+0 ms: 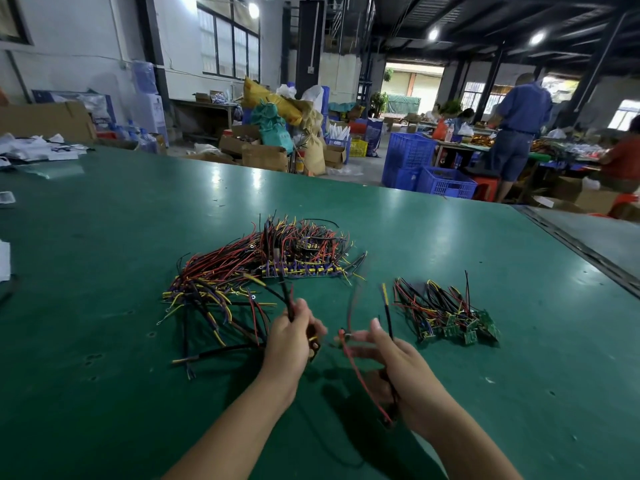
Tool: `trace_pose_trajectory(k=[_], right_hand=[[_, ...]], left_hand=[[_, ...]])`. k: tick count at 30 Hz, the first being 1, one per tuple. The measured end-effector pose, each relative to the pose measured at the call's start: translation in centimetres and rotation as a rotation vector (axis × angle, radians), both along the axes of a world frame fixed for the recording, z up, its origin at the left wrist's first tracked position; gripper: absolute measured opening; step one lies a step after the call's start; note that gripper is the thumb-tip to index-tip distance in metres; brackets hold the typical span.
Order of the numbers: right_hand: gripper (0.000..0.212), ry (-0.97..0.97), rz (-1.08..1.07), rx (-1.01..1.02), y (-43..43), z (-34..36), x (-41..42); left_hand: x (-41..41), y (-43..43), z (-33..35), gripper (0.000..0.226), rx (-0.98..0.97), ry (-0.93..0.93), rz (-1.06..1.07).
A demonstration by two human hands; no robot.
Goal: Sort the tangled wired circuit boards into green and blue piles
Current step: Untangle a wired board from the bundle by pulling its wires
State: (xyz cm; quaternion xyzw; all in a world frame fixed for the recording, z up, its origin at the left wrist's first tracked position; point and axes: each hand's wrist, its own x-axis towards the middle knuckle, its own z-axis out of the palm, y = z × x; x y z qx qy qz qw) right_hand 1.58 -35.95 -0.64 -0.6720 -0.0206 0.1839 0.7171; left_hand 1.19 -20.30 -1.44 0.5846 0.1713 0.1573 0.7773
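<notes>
A big tangle of red, black and yellow wires with blue circuit boards [277, 268] lies on the green table [138, 220], ahead and to the left. A smaller pile of green circuit boards [457, 323] with their wires sits to the right. My left hand [294, 336] is closed on a bunch of wires that run up into the big tangle. My right hand [398, 362] pinches a loose wired piece with red and black leads; its board is blurred and I cannot tell its colour. Both hands hover just above the table, between the two piles.
White papers [38, 148] lie at the table's far left corner. A metal rail [571, 244] borders the table on the right. Beyond the far edge stand blue crates [446, 183], cardboard boxes [263, 154] and people at another bench [519, 126].
</notes>
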Motion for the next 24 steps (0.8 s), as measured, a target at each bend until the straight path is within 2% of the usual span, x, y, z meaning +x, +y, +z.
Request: trace_pose_trajectory(k=[3, 8, 11, 15, 20, 24], right_hand=[[0.046, -0.02, -0.143, 0.116, -0.3, 0.0, 0.6], [0.057, 0.122, -0.148, 0.341, 0.3, 0.2, 0.5], [0.049, 0.152, -0.131, 0.403, 0.2, 0.4, 0.6], [0.037, 0.21, -0.109, 0.485, 0.1, 0.3, 0.4], [0.029, 0.223, 0.029, 0.481, 0.1, 0.2, -0.1], [0.044, 0.145, -0.046, 0.508, -0.1, 0.4, 0.1]], left_hand=[[0.0, 0.5, 0.1, 0.058, -0.076, 0.031, -0.002], [-1.1, -0.3, 0.6, 0.052, -0.319, 0.128, -0.325], [-1.7, -0.4, 1.3, 0.053, -0.358, 0.131, -0.439], [-2.0, -0.3, 1.1, 0.062, -0.293, 0.077, -0.564], [-2.2, -0.6, 0.6, 0.042, -0.25, 0.026, -0.76], [-2.6, -0.9, 0.5, 0.067, -0.098, 0.057, -0.763]])
